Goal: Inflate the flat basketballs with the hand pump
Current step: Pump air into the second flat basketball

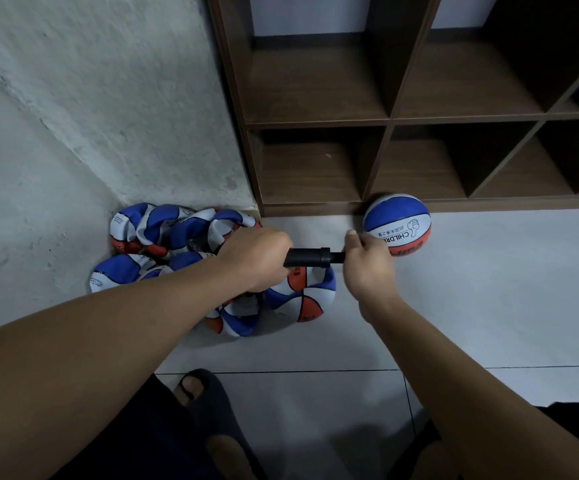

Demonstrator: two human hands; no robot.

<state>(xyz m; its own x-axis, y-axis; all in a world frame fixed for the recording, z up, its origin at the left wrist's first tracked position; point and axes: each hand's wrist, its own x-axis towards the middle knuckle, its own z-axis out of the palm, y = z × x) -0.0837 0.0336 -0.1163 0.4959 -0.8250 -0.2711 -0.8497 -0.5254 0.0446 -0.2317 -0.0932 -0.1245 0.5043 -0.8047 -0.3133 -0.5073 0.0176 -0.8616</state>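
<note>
Both bare forearms reach forward and downward from the bottom corners and come near each other at the middle. The left hand shows its back to the camera, with the fingers curled closed around the pump. The right hand is just beside it, its fingers curled too, gripping the other end, thumb up.

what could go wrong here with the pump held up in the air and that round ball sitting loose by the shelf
1. Both hands, left and right, grip the black pump in mid-air. Its needle end is hidden, so a skewed push could bend it.
2. The inflated ball sits free on smooth floor tiles beside the shelf unit; a nudge from the right hand could roll it away.
3. The flat balls are heaped loosely; the pile could shift.
</note>
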